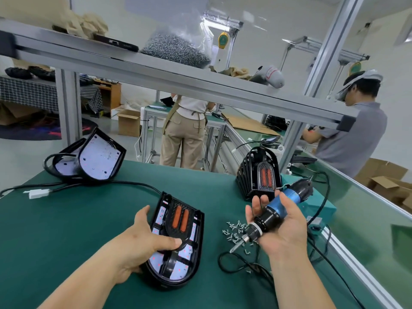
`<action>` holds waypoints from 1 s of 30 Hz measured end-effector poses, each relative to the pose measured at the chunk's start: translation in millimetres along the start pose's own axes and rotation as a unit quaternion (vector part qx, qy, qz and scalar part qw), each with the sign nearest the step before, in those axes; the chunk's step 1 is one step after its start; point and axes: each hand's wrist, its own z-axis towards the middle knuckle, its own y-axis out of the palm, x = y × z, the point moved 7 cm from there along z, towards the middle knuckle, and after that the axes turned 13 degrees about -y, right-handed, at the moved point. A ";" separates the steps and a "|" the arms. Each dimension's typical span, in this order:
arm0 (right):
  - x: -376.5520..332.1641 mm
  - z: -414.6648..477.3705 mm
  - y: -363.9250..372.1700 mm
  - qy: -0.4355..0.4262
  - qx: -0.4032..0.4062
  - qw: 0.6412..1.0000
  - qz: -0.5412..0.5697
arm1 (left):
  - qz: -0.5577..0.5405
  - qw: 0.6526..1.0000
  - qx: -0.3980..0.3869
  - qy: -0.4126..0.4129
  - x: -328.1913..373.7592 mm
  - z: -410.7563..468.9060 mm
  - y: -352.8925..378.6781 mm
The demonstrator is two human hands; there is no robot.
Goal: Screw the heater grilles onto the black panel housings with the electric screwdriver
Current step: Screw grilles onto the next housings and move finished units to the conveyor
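A black panel housing [196, 259] lies on the green mat in front of me, with a black heater grille [181, 219] showing two orange elements set into it. My left hand [142, 241] grips the housing's left side, thumb pressing on the grille's lower edge. My right hand [281, 228] is palm up and cradles the blue and black electric screwdriver [274, 210], fingers loosely bent around it. Its bit points down-left over a heap of small screws [235, 229].
A stack of grilles [258, 175] stands at the back right. Two more housings [98, 157] lean at the back left, with a cable and a white connector [36, 193]. The screwdriver's cord [243, 263] loops on the mat. An overhead shelf holds a bag of screws [176, 47]. Two people work beyond.
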 end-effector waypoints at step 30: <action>2.8 10.7 -43.0 -0.010 0.067 0.992 0.110 | 0.624 0.720 0.213 0.220 73.5 55.0 141.1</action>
